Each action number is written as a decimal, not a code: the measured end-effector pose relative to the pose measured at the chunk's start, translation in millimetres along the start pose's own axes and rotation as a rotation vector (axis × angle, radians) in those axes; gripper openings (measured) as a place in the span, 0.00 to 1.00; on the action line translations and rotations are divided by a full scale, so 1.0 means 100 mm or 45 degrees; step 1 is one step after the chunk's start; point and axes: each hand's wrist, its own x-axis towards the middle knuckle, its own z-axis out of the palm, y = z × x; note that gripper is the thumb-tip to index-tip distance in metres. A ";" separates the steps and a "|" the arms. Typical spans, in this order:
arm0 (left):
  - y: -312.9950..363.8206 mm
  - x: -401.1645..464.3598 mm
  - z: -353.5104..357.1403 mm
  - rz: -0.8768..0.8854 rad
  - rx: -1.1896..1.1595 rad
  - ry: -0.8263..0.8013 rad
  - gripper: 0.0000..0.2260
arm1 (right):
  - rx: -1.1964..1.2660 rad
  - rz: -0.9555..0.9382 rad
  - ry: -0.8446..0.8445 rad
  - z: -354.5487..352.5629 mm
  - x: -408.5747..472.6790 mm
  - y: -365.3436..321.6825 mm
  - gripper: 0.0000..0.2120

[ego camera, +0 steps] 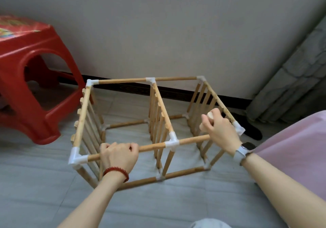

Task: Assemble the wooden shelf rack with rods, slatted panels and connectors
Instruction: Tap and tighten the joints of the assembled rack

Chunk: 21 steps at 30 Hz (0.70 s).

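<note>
Rack (151,121) stands on the tiled floor (158,201) close to the wall, built up as an open frame of wooden rods joined by white connectors, with three slatted panels upright inside it: one at the left end, one in the middle, one at the right end. Left hand (119,155) is curled round the near top rod (151,146), between the near-left corner connector (75,155) and the middle connector (172,142). Right hand (219,130) holds a loose pale piece (210,115) with curled fingers, while its heel lies at the right end of the same rod, just beside the near-right corner connector (239,128). What that piece is cannot be told.

Judgement on handling: the frame looks light and the rods stiff, but the joints appear to be push-fit, so it is likely to rack or pull apart if twisted or lifted by one rod. Best hold is on a rod close to a connector, two hands well apart, with pressure along the rod's line. Slats look thin; they should not be gripped.

Surroundings: a red plastic stool (35,79) stands just left of the rack, near its left panel. A dark object (252,130) lies on the floor beyond the right corner. Pink fabric (299,157) borders the right edge. Stool and wall limit room for turning the frame
</note>
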 end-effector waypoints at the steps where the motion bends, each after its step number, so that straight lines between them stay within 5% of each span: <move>1: -0.05 0.07 -0.02 -0.157 0.050 -0.102 0.25 | -0.020 0.049 0.074 -0.12 0.00 0.12 0.09; 4: 0.08 0.24 -0.11 -0.221 -0.018 -0.224 0.20 | -0.196 0.222 0.100 -0.41 0.00 0.46 0.11; 7: 0.68 0.22 -0.13 0.169 -0.206 -0.083 0.14 | -0.381 0.352 0.138 -0.66 0.11 0.69 0.16; 11: 1.48 0.05 0.03 0.659 -0.311 -0.094 0.16 | -0.040 0.318 0.679 -0.82 0.12 0.78 0.18; 12: 1.54 0.02 0.09 0.697 -0.273 -0.128 0.17 | -0.027 0.314 0.593 -0.73 0.05 0.77 0.16; 15: 1.54 -0.01 0.23 0.661 -0.253 -0.097 0.18 | -0.560 0.286 -0.344 -0.19 -0.41 0.98 0.12; 16: 1.52 0.02 0.25 0.661 -0.281 -0.090 0.18 | -0.562 0.280 -0.366 -0.12 -0.49 1.07 0.12; 19: 1.46 0.08 0.25 0.706 -0.288 -0.073 0.19 | 0.057 0.369 0.392 -0.28 -0.40 1.13 0.12; 21: 1.44 0.07 0.24 0.708 -0.288 -0.074 0.18 | 0.108 0.289 0.628 -0.40 -0.31 1.06 0.13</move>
